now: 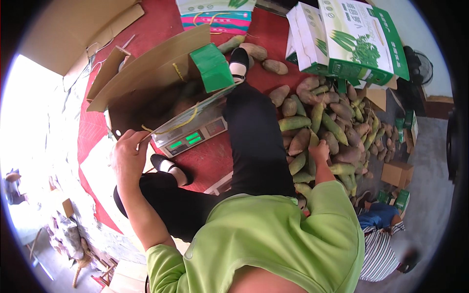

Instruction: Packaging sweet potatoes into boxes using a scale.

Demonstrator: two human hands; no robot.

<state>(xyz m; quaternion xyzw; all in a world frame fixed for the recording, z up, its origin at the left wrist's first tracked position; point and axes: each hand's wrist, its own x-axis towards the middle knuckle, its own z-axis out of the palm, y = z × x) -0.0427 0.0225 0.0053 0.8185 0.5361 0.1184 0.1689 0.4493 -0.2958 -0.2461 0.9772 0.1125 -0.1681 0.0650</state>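
Pinching, with the left hand (129,155), the thin near edge of an open cardboard box (139,73) set over a boxy scale (195,137); gripping, with the right hand (320,152), a smooth, tapered green root (313,138) at the left of a heap of dusty, rounded brown tubers (348,154). Under the scale, red matting (209,157); at far right, glossy printed cartons (359,41); at right, smooth grey floor (430,195).

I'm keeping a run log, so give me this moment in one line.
left hand: at edge of open carton | right hand: on green radish in vegetable pile | digital scale: display lit green
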